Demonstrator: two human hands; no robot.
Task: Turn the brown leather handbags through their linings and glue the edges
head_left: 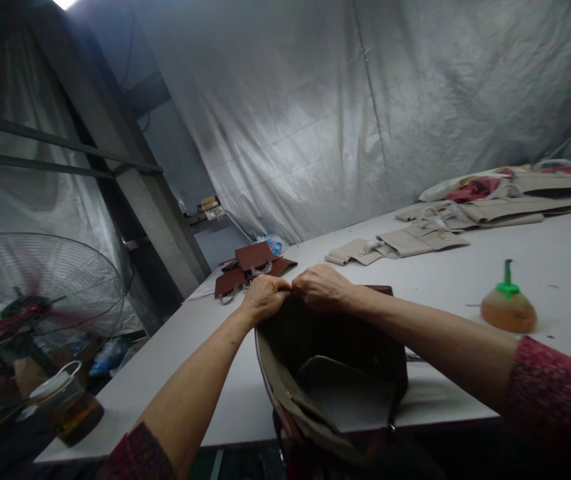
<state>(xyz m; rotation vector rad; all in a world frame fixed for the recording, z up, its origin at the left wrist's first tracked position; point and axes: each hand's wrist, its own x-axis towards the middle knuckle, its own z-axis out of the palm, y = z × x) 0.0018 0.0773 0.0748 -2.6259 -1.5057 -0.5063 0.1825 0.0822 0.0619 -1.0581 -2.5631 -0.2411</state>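
A brown handbag [265, 373] with a dull olive lining stands at the table's near edge, its mouth tipped toward me. My left hand [267, 297] pinches the bag's far rim at its left corner. Close beside it, my right hand [321, 287] is closed on the same rim, knuckles up. The two hands almost touch, and their fingers hide the piece of edge between them. Inside the bag a pale panel shows at the bottom.
Brown bag pieces [255, 257] lie at the table's far left, beige bag pieces [423, 240] at the back right. A squeeze bottle [508, 310] of amber liquid stands right. A jug [78, 417] sits at the near left corner, beside a fan [40, 300].
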